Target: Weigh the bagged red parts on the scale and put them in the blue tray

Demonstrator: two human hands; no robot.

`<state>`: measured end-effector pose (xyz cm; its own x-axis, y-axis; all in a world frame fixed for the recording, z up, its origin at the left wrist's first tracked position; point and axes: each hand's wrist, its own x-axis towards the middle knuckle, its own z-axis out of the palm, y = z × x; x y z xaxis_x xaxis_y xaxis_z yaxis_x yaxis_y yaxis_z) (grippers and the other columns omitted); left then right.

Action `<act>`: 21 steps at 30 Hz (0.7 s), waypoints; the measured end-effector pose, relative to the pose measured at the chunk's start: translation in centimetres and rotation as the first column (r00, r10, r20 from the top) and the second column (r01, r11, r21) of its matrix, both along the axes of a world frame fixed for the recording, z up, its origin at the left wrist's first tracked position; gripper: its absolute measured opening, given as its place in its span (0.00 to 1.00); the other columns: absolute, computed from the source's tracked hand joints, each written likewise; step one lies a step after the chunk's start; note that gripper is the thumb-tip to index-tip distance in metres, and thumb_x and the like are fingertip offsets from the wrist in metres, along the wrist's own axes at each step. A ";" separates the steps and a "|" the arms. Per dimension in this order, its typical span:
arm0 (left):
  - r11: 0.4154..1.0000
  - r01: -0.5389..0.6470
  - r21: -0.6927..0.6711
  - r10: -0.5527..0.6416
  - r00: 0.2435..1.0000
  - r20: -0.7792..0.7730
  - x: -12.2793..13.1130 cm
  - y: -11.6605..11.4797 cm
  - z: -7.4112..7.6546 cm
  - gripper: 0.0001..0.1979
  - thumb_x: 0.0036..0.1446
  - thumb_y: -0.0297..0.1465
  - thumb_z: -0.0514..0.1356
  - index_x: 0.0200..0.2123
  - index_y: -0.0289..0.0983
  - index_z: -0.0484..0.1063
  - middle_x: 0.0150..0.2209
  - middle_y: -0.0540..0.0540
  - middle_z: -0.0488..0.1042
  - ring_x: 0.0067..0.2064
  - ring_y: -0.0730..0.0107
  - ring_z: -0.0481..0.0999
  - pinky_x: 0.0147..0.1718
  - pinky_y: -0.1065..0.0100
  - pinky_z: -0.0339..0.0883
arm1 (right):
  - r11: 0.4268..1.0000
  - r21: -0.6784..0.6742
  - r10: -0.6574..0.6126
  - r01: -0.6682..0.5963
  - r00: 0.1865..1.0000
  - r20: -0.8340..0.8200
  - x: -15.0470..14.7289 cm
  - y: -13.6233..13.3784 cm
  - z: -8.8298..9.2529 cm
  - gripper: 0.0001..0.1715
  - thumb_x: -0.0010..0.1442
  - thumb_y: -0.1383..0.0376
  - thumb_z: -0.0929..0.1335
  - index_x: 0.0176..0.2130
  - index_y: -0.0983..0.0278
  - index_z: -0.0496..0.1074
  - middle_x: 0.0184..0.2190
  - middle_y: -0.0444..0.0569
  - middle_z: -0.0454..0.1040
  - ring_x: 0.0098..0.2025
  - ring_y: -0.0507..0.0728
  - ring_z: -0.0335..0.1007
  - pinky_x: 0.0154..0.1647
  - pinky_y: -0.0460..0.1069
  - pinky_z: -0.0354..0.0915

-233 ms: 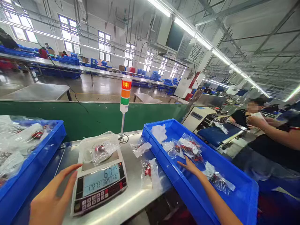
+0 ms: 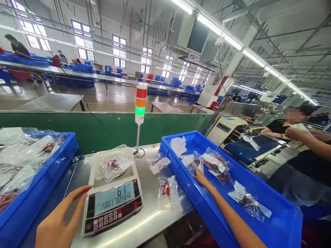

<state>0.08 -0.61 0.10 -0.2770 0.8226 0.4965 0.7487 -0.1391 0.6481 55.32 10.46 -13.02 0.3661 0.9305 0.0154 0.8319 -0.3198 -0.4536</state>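
Note:
A digital counting scale reads 61 on its top line. In its clear tray lies a clear plastic bag with red parts. My left hand is at the scale's left edge, thumb and forefinger apart, with nothing in it. Inside the right blue bin, my right hand has its fingers closed at the lower edge of a clear bag with a white slip; the fingertips are partly hidden. Other bagged red parts lie just right of that hand.
Two bagged items lie on the metal table between scale and bin. A signal tower glows green behind them. A blue bin heaped with bags stands left. Beyond the right bin are a conveyor machine and a person.
My right hand has moved left to the bag with the slip, and its fingers have drawn together. The scale's top figure went from 67 to 61. The tower light switched from red to green.

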 end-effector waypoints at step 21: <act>0.998 0.062 -0.013 -0.063 0.990 -0.127 3.9 10.0 0.5 0.21 0.65 0.44 0.50 0.39 0.40 0.79 0.41 0.42 0.84 0.43 0.53 0.82 0.43 0.57 0.74 | 0.794 0.607 0.432 -0.038 0.737 -0.519 -16.2 -1.6 20.9 0.23 0.59 0.46 0.69 0.40 0.62 0.79 0.39 0.53 0.84 0.44 0.63 0.81 0.37 0.54 0.78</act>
